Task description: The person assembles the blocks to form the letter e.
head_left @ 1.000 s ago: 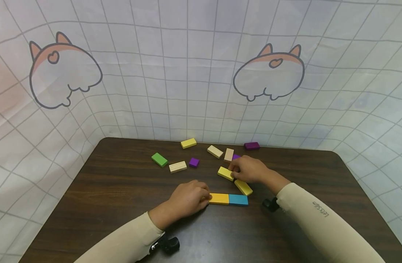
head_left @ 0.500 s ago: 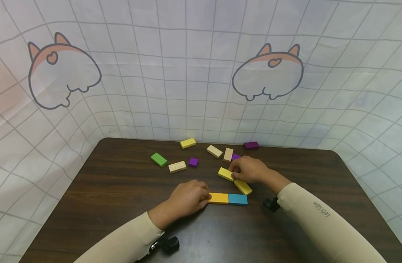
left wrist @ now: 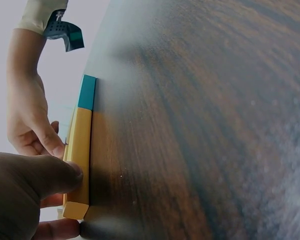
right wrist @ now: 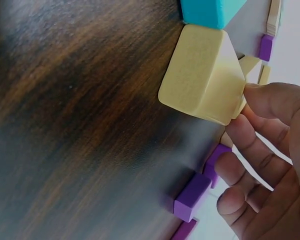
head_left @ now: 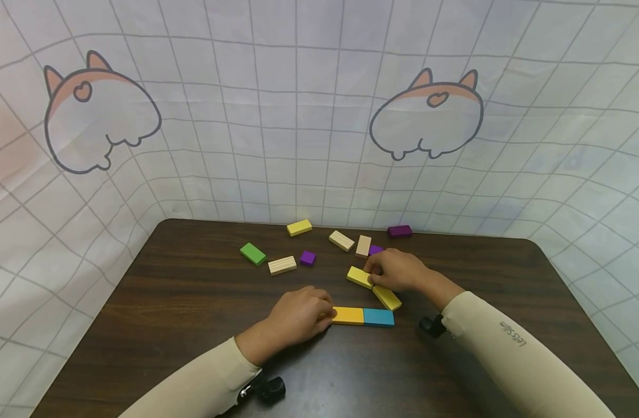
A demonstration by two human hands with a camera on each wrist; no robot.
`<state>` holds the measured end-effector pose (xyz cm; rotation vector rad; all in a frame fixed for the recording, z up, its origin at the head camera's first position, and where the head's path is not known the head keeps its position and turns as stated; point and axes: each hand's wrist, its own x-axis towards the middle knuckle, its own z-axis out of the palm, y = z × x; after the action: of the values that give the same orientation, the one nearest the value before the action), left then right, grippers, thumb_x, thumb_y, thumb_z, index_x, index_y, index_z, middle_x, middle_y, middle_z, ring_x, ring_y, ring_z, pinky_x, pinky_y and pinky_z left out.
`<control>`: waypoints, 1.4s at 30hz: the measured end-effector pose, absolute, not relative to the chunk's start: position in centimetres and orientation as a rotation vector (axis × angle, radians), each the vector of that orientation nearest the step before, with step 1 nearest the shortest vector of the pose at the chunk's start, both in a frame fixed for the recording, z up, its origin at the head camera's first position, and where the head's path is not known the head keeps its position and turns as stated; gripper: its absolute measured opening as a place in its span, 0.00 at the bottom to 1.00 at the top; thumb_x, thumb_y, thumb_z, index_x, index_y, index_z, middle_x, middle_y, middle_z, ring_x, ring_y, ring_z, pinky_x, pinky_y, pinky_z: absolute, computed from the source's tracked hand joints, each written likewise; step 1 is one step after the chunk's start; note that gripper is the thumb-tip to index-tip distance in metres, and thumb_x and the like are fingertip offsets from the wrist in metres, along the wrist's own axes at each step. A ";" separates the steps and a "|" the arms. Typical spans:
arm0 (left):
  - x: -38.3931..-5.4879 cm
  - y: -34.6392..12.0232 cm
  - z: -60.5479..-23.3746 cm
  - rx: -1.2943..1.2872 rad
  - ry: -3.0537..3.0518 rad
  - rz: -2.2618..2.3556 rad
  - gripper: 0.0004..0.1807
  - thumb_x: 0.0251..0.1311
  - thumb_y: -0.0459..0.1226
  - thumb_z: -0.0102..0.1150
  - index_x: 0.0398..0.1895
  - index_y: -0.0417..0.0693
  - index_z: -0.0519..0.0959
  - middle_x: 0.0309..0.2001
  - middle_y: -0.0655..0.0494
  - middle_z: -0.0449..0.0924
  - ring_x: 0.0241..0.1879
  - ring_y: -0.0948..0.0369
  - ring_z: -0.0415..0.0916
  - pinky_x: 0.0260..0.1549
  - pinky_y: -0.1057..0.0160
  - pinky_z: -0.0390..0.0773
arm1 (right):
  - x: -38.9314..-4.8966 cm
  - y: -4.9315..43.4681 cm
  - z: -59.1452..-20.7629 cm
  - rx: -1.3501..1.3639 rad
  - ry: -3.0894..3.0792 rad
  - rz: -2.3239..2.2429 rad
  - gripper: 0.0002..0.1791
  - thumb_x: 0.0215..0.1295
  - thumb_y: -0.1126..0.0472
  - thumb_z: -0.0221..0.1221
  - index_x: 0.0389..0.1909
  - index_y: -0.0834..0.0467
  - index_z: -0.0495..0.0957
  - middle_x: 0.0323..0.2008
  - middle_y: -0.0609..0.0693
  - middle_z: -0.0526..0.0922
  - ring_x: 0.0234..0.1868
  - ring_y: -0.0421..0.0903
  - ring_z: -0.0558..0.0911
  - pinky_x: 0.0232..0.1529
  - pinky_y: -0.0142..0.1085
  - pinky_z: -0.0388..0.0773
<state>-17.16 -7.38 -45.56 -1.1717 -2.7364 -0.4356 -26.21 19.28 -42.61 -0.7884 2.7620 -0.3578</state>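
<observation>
In the head view my left hand [head_left: 298,316] pinches the left end of an orange-yellow block [head_left: 348,315]. Its thumb lies along that block's side in the left wrist view. A blue block [head_left: 379,317] continues the row, end to end with the orange-yellow one. Farther back, my right hand [head_left: 398,270] holds the right end of a yellow block [head_left: 358,277] between thumb and fingers. Another yellow block [head_left: 387,298] lies slanted just in front of that hand, close to the held one. The right wrist view shows this nearer yellow block [right wrist: 197,75] large, beside the blue block [right wrist: 207,10].
On the dark wooden table [head_left: 194,325] more blocks lie behind the hands: green [head_left: 253,254], yellow [head_left: 299,227], purple [head_left: 308,258], dark purple [head_left: 399,231] and several plain wooden ones [head_left: 282,265]. A purple block [head_left: 375,249] is partly covered by my right hand. A gridded cloth [head_left: 267,116] hangs behind.
</observation>
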 end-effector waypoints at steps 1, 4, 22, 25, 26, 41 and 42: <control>-17.2 -7.4 -45.6 -1.171 -2.739 -0.433 0.03 0.63 0.41 0.71 0.38 0.57 0.91 0.42 0.64 0.84 0.40 0.61 0.79 0.32 0.61 0.80 | -26.2 19.3 -42.6 -0.788 2.762 -0.356 0.09 0.68 0.57 0.65 0.47 0.51 0.86 0.38 0.41 0.85 0.37 0.39 0.80 0.36 0.40 0.80; -17.1 -7.3 -45.6 -1.172 -2.734 -0.427 0.03 0.63 0.40 0.70 0.37 0.57 0.91 0.42 0.64 0.84 0.41 0.61 0.79 0.32 0.61 0.81 | -26.2 19.3 -42.6 -0.790 2.762 -0.347 0.09 0.68 0.56 0.66 0.47 0.50 0.86 0.38 0.41 0.84 0.37 0.39 0.80 0.36 0.40 0.80; -17.2 -7.4 -45.8 -1.176 -2.699 -0.435 0.02 0.61 0.40 0.71 0.36 0.56 0.91 0.41 0.64 0.84 0.40 0.60 0.80 0.33 0.60 0.81 | -23.2 19.7 -41.3 -0.885 2.831 -0.329 0.13 0.70 0.54 0.63 0.51 0.52 0.87 0.48 0.46 0.85 0.50 0.48 0.81 0.42 0.45 0.82; -17.2 -7.4 -45.8 -1.176 -2.701 -0.432 0.02 0.62 0.40 0.71 0.36 0.57 0.91 0.41 0.64 0.85 0.40 0.60 0.80 0.33 0.60 0.81 | -22.3 20.0 -41.3 -0.942 2.835 -0.323 0.12 0.70 0.55 0.62 0.50 0.53 0.86 0.47 0.46 0.85 0.49 0.47 0.81 0.42 0.45 0.83; -17.2 -7.4 -45.7 -1.177 -2.700 -0.434 0.03 0.62 0.40 0.71 0.36 0.57 0.91 0.41 0.64 0.85 0.40 0.60 0.80 0.32 0.60 0.81 | -22.0 20.1 -41.3 -0.961 2.836 -0.327 0.12 0.70 0.55 0.63 0.50 0.53 0.87 0.46 0.46 0.85 0.47 0.47 0.81 0.41 0.44 0.83; -17.3 -7.4 -45.7 -1.180 -2.705 -0.450 0.02 0.62 0.40 0.71 0.36 0.57 0.90 0.41 0.64 0.85 0.41 0.60 0.80 0.33 0.60 0.82 | -18.2 20.4 -42.3 -1.179 2.843 -0.360 0.09 0.68 0.57 0.67 0.48 0.48 0.86 0.43 0.41 0.83 0.43 0.40 0.79 0.33 0.34 0.79; -17.3 -7.4 -45.8 -1.179 -2.708 -0.449 0.02 0.62 0.41 0.71 0.36 0.57 0.91 0.41 0.64 0.85 0.41 0.60 0.80 0.33 0.60 0.81 | -18.0 20.4 -42.4 -1.191 2.846 -0.360 0.10 0.67 0.58 0.67 0.48 0.49 0.86 0.43 0.41 0.83 0.43 0.40 0.79 0.33 0.33 0.79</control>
<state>-17.26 -7.43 -45.76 -1.1793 -2.7081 -0.4489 -18.04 20.41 -42.41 -1.1911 2.8461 -0.3597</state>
